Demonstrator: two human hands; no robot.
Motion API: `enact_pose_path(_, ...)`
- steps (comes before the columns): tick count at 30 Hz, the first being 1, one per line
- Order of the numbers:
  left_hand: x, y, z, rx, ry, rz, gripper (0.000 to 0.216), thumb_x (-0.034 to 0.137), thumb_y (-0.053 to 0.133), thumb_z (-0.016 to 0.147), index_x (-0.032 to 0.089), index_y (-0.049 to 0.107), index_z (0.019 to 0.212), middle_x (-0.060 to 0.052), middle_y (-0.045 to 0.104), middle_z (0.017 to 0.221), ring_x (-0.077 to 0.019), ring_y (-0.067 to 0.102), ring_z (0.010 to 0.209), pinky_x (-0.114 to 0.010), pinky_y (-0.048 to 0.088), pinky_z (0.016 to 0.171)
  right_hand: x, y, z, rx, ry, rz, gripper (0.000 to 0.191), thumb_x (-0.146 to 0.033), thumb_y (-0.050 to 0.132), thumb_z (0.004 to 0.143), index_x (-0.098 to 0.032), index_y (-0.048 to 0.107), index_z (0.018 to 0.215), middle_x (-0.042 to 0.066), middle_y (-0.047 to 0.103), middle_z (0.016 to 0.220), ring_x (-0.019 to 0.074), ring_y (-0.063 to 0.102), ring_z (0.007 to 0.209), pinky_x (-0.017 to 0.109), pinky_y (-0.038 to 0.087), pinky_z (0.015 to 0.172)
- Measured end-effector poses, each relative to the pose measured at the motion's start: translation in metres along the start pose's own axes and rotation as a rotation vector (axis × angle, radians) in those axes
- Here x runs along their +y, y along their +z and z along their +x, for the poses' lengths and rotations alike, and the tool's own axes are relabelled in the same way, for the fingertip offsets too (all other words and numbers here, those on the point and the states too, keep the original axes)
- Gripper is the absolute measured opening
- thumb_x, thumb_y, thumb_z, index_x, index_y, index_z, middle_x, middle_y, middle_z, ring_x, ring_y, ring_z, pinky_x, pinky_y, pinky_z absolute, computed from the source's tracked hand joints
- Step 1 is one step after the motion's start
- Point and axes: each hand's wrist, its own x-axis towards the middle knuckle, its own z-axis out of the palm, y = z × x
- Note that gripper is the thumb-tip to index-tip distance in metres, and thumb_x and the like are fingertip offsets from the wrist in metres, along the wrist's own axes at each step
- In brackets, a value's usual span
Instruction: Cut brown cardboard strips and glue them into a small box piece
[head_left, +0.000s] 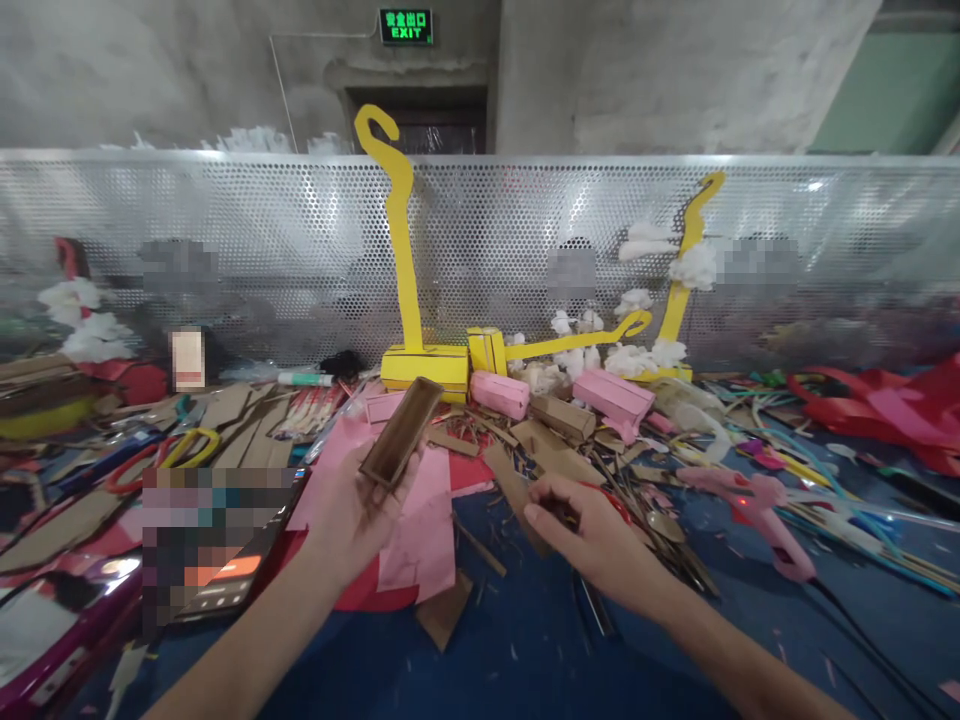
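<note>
My left hand (360, 525) is closed around a small open-topped cardboard box (401, 435), long and narrow, tilted with its hollow side towards me. Pink paper sheets (424, 535) lie under and beside that hand. My right hand (574, 520) hovers over a heap of cardboard scraps, its fingers curled and the thumb close to the index finger. Whatever it may grip is hidden by the fingers. Beside its fingertips is a flat cardboard strip (514, 490). Something red (619, 500) shows just behind the knuckles.
A pink glue gun (757, 510) lies at right, its cable trailing forward. Yellow hook-topped pieces (405, 260) stand by the perforated metal panel (300, 220). Pink-wrapped blocks (611, 397) lie mid-table. At left are yellow-and-red-handled scissors (191, 447) and a phone (247, 565).
</note>
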Motion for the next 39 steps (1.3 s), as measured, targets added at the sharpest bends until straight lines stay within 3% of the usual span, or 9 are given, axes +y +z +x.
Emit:
enact_pose_path(6, 0.005, 0.003, -0.005, -0.075, -0.046, 0.062, 0.03, 0.014, 0.052, 0.091, 0.01, 0.065, 0.118, -0.016, 0.077, 0.099, -0.026, 0.075, 0.094, -0.04, 0.064, 0.082, -0.004, 0.015, 0.011, 0.007, -0.005, -0.467, 0.014, -0.022, 0.052, 0.095, -0.019, 0.06, 0.105, 0.006, 0.071, 0.095, 0.0203, 0.067, 0.087, 0.03, 0.049, 0.075)
enact_pose_path(10, 0.004, 0.0, -0.009, -0.107, -0.096, 0.204, 0.025, 0.015, 0.057, 0.089, 0.01, 0.068, 0.112, -0.016, 0.076, 0.101, -0.0246, 0.074, 0.086, -0.043, 0.063, 0.08, -0.007, 0.026, 0.066, -0.115, -0.024, -0.552, 0.011, -0.021, 0.06, 0.094, -0.018, 0.065, 0.103, 0.006, 0.072, 0.099, 0.0213, 0.068, 0.091, 0.034, 0.052, 0.081)
enact_pose_path(13, 0.003, -0.003, -0.01, -0.156, -0.163, 0.255, 0.024, 0.017, 0.06, 0.089, 0.01, 0.068, 0.11, -0.014, 0.077, 0.097, -0.0237, 0.073, 0.082, -0.044, 0.062, 0.079, -0.008, 0.046, 0.117, -0.193, 0.013, -0.609, 0.032, -0.033, 0.062, 0.097, -0.017, 0.06, 0.125, 0.009, 0.063, 0.124, 0.0233, 0.066, 0.103, 0.044, 0.057, 0.087)
enact_pose_path(16, 0.0, -0.006, -0.011, -0.175, -0.203, 0.269, 0.025, 0.018, 0.059, 0.089, 0.009, 0.069, 0.111, -0.013, 0.076, 0.093, -0.0238, 0.072, 0.081, -0.044, 0.061, 0.079, -0.007, 0.071, 0.153, -0.189, 0.07, -0.638, 0.032, -0.033, 0.062, 0.097, -0.018, 0.06, 0.126, 0.009, 0.062, 0.127, 0.0242, 0.065, 0.105, 0.045, 0.057, 0.088)
enact_pose_path(20, -0.003, -0.008, -0.01, -0.214, -0.211, 0.261, 0.025, 0.02, 0.061, 0.089, 0.011, 0.068, 0.111, -0.012, 0.076, 0.095, -0.0235, 0.071, 0.08, -0.044, 0.06, 0.078, -0.007, 0.085, 0.17, -0.126, 0.106, -0.59, 0.032, -0.032, 0.062, 0.097, -0.018, 0.06, 0.126, 0.009, 0.062, 0.127, 0.0238, 0.065, 0.106, 0.044, 0.057, 0.088)
enact_pose_path(26, -0.01, -0.008, -0.005, -0.186, -0.166, 0.295, 0.029, 0.038, 0.062, 0.092, 0.014, 0.067, 0.109, -0.01, 0.075, 0.093, -0.0236, 0.071, 0.082, -0.042, 0.059, 0.079, -0.013, 0.039, 0.129, -0.045, 0.048, -0.356, 0.031, -0.033, 0.062, 0.097, -0.017, 0.061, 0.124, 0.009, 0.064, 0.123, 0.0232, 0.066, 0.103, 0.043, 0.057, 0.086)
enact_pose_path(30, -0.019, -0.007, -0.01, -0.263, -0.106, 0.409, 0.037, 0.032, 0.07, 0.088, 0.018, 0.063, 0.122, -0.012, 0.073, 0.113, -0.023, 0.07, 0.097, -0.036, 0.058, 0.083, -0.021, 0.01, 0.068, -0.053, -0.003, -0.121, 0.025, -0.037, 0.049, 0.101, -0.017, 0.06, 0.092, -0.001, 0.066, 0.073, 0.0153, 0.068, 0.064, 0.028, 0.055, 0.065)
enact_pose_path(34, -0.027, -0.003, -0.021, -0.388, -0.12, 0.504, 0.043, 0.029, 0.069, 0.09, 0.022, 0.058, 0.131, -0.012, 0.07, 0.122, -0.0229, 0.069, 0.102, -0.035, 0.056, 0.086, -0.022, 0.01, 0.026, -0.094, -0.001, 0.072, 0.03, -0.047, 0.05, 0.099, -0.02, 0.052, 0.085, -0.004, 0.06, 0.065, 0.0136, 0.066, 0.051, 0.023, 0.05, 0.05)
enact_pose_path(39, -0.032, 0.0, -0.033, -0.509, -0.249, 0.572, 0.052, 0.03, 0.065, 0.093, 0.025, 0.049, 0.143, -0.016, 0.065, 0.13, -0.0283, 0.067, 0.112, -0.045, 0.053, 0.095, -0.017, 0.024, 0.016, -0.119, 0.072, 0.382, 0.031, -0.048, 0.062, 0.092, -0.022, 0.048, 0.081, -0.007, 0.057, 0.059, 0.0129, 0.064, 0.047, 0.021, 0.046, 0.046)
